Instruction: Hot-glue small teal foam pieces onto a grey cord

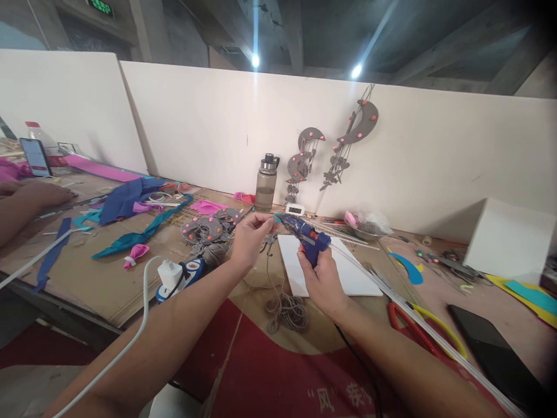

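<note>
My right hand (322, 283) is wrapped round the grip of a blue hot glue gun (310, 239), its nozzle pointing up and left. At that nozzle, my left hand (251, 237) pinches a small teal piece (277, 217), too small to make out in full. A clear glue stick (348, 258) seems to trail from the gun's rear. Beneath the hands lie a white sheet (354, 276) and a tangled bundle of grey cord (287, 312). Grey felt shapes with pink dots (209, 229) are heaped left of my left hand.
A water bottle (266, 184) stands by the white partition (195, 122), where grey crescent ornaments (363, 125) hang. A power strip (191, 270) with a plugged charger is at left. Scissors (398, 319) and a black phone (491, 342) lie right. Another person's hand (43, 194) rests far left.
</note>
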`<state>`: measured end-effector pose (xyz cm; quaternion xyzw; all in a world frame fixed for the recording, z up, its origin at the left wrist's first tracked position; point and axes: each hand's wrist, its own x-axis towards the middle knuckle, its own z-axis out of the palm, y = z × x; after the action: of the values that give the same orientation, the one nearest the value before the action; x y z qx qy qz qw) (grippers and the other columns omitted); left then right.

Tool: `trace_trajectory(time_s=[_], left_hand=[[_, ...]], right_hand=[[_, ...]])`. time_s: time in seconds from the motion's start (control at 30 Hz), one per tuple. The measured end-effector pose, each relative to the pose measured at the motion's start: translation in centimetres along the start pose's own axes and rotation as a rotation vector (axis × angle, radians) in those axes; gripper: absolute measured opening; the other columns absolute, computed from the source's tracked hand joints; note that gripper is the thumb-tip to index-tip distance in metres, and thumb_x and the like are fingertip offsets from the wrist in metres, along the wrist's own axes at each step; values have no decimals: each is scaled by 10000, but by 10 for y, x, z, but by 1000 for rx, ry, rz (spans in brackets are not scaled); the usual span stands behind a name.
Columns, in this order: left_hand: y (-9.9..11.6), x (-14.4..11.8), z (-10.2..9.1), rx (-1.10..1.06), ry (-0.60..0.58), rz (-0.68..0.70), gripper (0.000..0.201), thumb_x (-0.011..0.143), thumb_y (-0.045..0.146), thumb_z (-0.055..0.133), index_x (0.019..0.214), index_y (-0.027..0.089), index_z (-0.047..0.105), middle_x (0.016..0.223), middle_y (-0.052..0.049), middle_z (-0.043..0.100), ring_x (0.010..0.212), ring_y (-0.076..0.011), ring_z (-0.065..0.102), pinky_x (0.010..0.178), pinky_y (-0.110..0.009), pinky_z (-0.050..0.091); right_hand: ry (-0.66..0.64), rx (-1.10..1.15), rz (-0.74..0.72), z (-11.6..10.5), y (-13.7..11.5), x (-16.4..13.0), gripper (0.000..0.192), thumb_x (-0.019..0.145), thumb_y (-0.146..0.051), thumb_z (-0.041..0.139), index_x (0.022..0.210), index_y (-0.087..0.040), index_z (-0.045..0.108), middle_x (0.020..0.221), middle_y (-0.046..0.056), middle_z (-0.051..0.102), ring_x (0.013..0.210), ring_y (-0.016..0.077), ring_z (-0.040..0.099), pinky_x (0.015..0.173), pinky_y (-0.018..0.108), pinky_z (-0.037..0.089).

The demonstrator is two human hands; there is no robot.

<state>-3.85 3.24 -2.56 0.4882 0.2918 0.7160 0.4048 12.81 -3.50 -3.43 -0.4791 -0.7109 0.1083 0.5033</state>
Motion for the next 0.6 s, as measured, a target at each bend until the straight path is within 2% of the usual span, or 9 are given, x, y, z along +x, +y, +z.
trace_trajectory(time_s=[0.43,0.53,0.6], left_hand=[[2,0,1,-25,-7,-54,194,706,324,712,774,148,666,711,-27,675,649,-131,627,682,-286,496],[1,2,2,-71,7,-93,192,691,318,720,765,149,666,719,-26,676,647,-128,626,691,-295,504],[1,3,1,-93,25,-113,198,677,317,728,762,149,666,725,-25,675,644,-123,623,696,-297,506]], right_hand=[[26,16,10,-2,-2,2,243,883,-377,488,1046,-197,489,975,102,622,903,236,592,838,435,476],[57,54,19,-4,-3,5,249,878,-365,496,1063,-200,480,962,79,620,833,202,590,784,392,488],[80,105,10,-6,0,9,274,878,-365,488,1101,-208,459,961,59,623,730,164,579,691,341,498]])
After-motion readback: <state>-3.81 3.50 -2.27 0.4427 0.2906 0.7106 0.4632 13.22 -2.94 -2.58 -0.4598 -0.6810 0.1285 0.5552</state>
